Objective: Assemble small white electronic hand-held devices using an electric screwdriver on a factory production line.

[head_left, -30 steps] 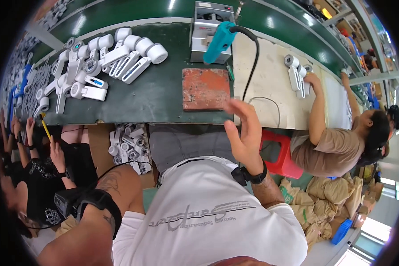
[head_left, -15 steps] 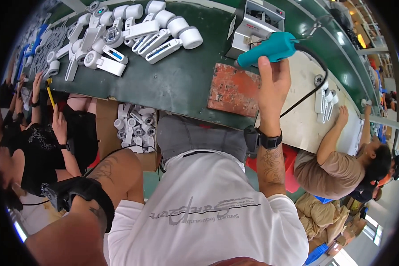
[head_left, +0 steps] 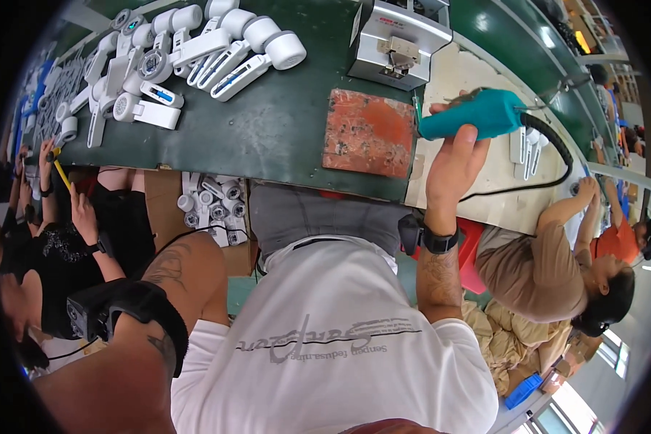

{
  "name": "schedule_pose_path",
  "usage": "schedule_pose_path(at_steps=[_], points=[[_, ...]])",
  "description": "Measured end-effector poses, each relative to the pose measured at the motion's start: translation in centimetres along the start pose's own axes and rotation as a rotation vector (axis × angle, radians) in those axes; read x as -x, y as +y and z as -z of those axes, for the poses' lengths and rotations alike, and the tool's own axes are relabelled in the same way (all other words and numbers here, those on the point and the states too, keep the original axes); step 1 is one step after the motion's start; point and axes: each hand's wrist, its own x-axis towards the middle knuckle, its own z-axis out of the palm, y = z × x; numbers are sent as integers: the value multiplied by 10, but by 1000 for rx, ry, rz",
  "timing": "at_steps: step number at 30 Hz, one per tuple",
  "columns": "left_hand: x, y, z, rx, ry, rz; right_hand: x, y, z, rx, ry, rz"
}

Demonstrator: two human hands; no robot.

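Note:
My right hand (head_left: pixel 456 163) is closed around a teal electric screwdriver (head_left: pixel 477 116), with its body lying nearly level and its nose toward the left. A black coiled cable (head_left: pixel 553 141) leaves its rear end and loops down behind my wrist. The tool is held above the bench, just right of a worn red block (head_left: pixel 369 134). A silver box-shaped machine (head_left: pixel 398 47), likely a screw feeder, stands beyond the tool. My left arm is bent back at the lower left, a black strap and device round its wrist. Of my left hand (head_left: pixel 98 390) only a part shows; its fingers are hidden.
Several white handheld-fan units (head_left: pixel 231 58) are heaped on the green bench (head_left: pixel 267 137) at the left. A cardboard box (head_left: pixel 164 202) of similar parts stands below the bench edge. Co-workers sit on both sides; the left one holds a yellow-handled tool (head_left: pixel 64 177).
My right hand has carried the screwdriver to the right and slightly nearer, away from above the red block. The view has shifted, so the feeder shows more fully.

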Motion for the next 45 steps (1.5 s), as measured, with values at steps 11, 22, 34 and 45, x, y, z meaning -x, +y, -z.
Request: schedule_pose_path(at_steps=[11,22,34,45], points=[[-11,-67,-74,-253,-162,-11,17,-4,23,116,61,39],[-24,-54,-123,-630,-201,-98,12,-13,69,167,142,34],[5,-49,-279,223,-299,40,9,-47,137,242,224,-41],[179,41,-581,242,-1046,798,28,-71,193,217,285,63]])
